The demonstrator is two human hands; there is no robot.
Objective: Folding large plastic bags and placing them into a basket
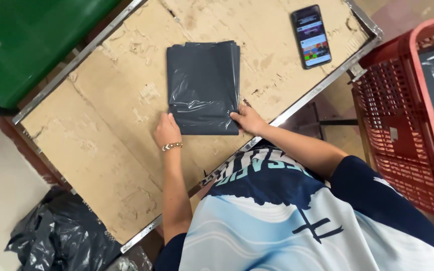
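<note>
worn cardboard-topped table (101, 150) filling mid-frame; left hand (167, 131) and right hand (247, 119) are pinning the folded dark grey plastic bag's (203, 85) lower corners, fingers flat, keeping it squared.

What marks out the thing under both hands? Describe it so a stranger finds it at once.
Start at the worn brown table with the metal rim. Near its middle lies a folded dark grey plastic bag, with the left hand and right hand at its near corners. Unlike the phone, it is flat, glossy and creased.

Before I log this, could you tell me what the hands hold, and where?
Both hands press the near corners of the folded dark plastic bag; nothing is lifted.
</note>
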